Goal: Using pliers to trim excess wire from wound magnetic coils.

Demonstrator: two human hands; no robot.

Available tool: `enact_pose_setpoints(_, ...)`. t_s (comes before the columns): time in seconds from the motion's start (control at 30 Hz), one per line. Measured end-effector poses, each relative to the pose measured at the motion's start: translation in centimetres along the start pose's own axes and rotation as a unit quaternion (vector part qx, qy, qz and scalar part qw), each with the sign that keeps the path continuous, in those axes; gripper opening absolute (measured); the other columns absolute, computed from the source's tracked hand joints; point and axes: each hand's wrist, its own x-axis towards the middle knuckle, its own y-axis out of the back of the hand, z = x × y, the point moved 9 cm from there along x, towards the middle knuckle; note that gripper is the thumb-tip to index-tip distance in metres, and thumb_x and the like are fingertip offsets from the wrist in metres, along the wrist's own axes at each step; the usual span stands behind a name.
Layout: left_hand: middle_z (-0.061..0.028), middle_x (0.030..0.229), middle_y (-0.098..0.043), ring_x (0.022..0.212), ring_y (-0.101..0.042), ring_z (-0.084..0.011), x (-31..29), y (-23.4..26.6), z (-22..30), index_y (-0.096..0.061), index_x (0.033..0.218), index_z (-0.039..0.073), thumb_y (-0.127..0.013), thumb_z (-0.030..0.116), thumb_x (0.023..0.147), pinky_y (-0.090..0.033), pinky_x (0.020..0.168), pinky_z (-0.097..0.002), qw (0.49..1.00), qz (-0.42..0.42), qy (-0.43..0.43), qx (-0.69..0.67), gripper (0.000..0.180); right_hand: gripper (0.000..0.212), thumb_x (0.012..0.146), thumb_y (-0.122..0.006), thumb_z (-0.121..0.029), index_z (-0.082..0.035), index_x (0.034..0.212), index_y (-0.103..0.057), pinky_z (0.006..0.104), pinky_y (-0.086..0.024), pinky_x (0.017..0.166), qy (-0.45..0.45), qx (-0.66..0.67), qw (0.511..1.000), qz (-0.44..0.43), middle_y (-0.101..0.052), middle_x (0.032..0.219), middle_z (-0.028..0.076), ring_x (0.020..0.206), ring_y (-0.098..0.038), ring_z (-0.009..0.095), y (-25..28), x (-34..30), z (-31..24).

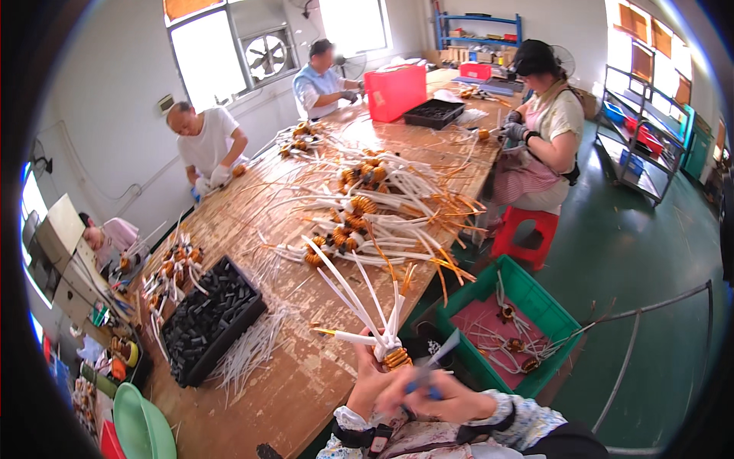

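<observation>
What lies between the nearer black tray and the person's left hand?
In the head view: loose white strips beside the tray, then the worn wooden tabletop.

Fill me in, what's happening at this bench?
The person's left hand holds an orange-wound coil with white-sleeved leads sticking up, near the table's edge. Their right hand grips a blue-handled tool beside it, too blurred to identify. More coils lie heaped on the table beyond, and a few sit in the green crate at right. A gloved co-worker sits on a red stool farther along the right side.
</observation>
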Motion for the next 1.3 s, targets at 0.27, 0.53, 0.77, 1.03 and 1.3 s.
enact_pose_setpoints(0.27, -0.009, 0.096, -0.056, 0.086, -0.061, -0.0176, 0.1, 0.7, -0.8, -0.025, 0.135, 0.01, -0.079, -0.002, 0.062, -0.054, 0.075, -0.0311, 0.993, -0.014, 0.035, 0.115, 0.092, 0.027, 0.088, -0.06, -0.019, -0.011, 0.107, -0.043, 0.0328, -0.044, 0.07, -0.104, 0.154, 0.906, 0.38, -0.05, 0.083, 0.004, 0.072, -0.051, 0.017, 11.3, -7.9, 5.8)
enact_pose_setpoints(0.53, -0.008, 0.111, -0.043, 0.104, -0.049, -0.018, 0.2, -0.6, -0.8, -0.033, 0.124, 0.007, -0.083, 0.009, 0.065, -0.045, 0.087, -0.0312, 0.988, -0.006, 0.035, 0.151, 0.078, 0.048, 0.069, -0.077, -0.03, -0.011, 0.109, -0.06, 0.0384, -0.041, 0.071, -0.03, -0.605, 0.738, 0.298, -0.055, 0.09, 0.008, 0.082, -0.054, 0.026, 8.4, -5.8, -0.6)
enact_pose_setpoints(0.77, -0.0093, 0.119, -0.035, 0.106, -0.044, -0.0187, 0.8, -1.9, 1.2, -0.034, 0.12, 0.008, -0.083, 0.006, 0.061, -0.042, 0.09, -0.0322, 0.929, -0.047, -0.099, 0.352, 0.077, 0.05, 0.069, -0.076, -0.03, -0.011, 0.113, -0.059, 0.0395, -0.042, 0.073, -0.066, -0.648, 0.72, 0.239, -0.053, 0.09, 0.01, 0.081, -0.052, 0.028, 8.2, -5.6, -2.2)
enact_pose_setpoints(1.03, -0.0131, 0.112, -0.041, 0.113, -0.042, -0.0276, 1.0, -2.2, 1.1, -0.043, 0.113, 0.004, -0.083, 0.014, 0.058, -0.036, 0.096, -0.0408, 0.958, -0.048, -0.064, 0.277, 0.069, 0.052, 0.07, -0.075, -0.03, -0.012, 0.115, -0.058, 0.0392, -0.042, 0.07, -0.077, -0.647, 0.727, 0.217, -0.052, 0.089, 0.01, 0.08, -0.05, 0.027, 8.3, -6.0, -2.8)
enact_pose_setpoints(1.3, -0.0141, 0.114, -0.039, 0.112, -0.041, -0.0284, 0.9, -2.7, 1.1, -0.043, 0.113, 0.004, -0.083, 0.016, 0.058, -0.034, 0.098, -0.041, 0.944, -0.077, -0.093, 0.308, 0.069, 0.051, 0.07, -0.075, -0.03, -0.012, 0.115, -0.059, 0.0392, -0.042, 0.072, -0.066, -0.672, 0.714, 0.182, -0.051, 0.091, 0.01, 0.081, -0.049, 0.027, 8.0, -4.7, -2.9)
